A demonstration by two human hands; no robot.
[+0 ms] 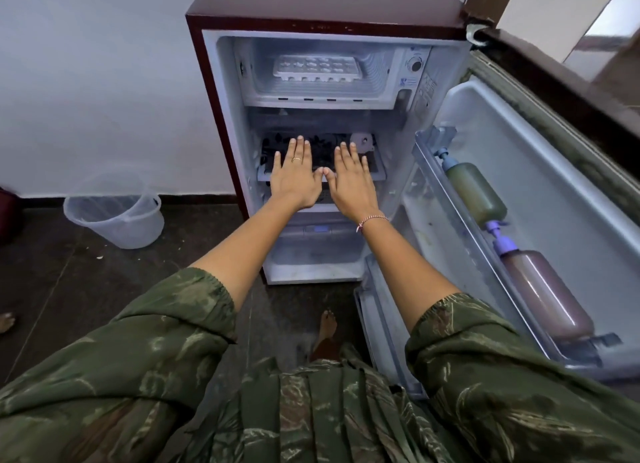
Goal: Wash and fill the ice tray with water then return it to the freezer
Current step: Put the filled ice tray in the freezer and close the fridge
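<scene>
ice tray [318,68]: I see it white, upright, lying flat, long side toward me | freezer [322,73]: top compartment of open fridge, tray sits mid-floor inside | contents: can't tell

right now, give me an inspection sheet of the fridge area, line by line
surface: dark stone floor, small bits of debris near the bucket
job's things: white plastic ice tray lies in the open freezer compartment of the maroon mini fridge
clutter: clear plastic bucket on the floor left of the fridge; two pump bottles lying in the door rack
grippers: left hand and right hand flat, fingers spread, thumbs close, grip on nothing
cables: nothing seen
surroundings: white wall; fridge door swung open to the right
</scene>
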